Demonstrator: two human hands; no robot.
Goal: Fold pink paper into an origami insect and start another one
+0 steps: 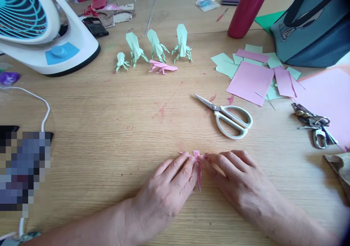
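Observation:
Low in the middle of the head view, a small pink origami figure point(199, 176) lies between my hands at the table surface. It has a flat top and a narrow pointed strip running toward me; my fingers cover much of it. My left hand point(173, 182) presses its closed fingertips on the left side of the folded paper. From the other side, my right hand point(237, 176) pinches its right part between thumb and index finger. Scissors with white handles point(233, 120) rest beyond my right hand, their blades pointing up and left.
Several green origami figures point(182, 43) and a pink one point(163, 67) stand farther back. Pink and green paper pieces point(251, 80), keys point(314, 123), a magenta bottle point(248, 10) and a bag point(311, 30) are at right. A fan point(54, 45) and white cable point(45, 109) occupy the left.

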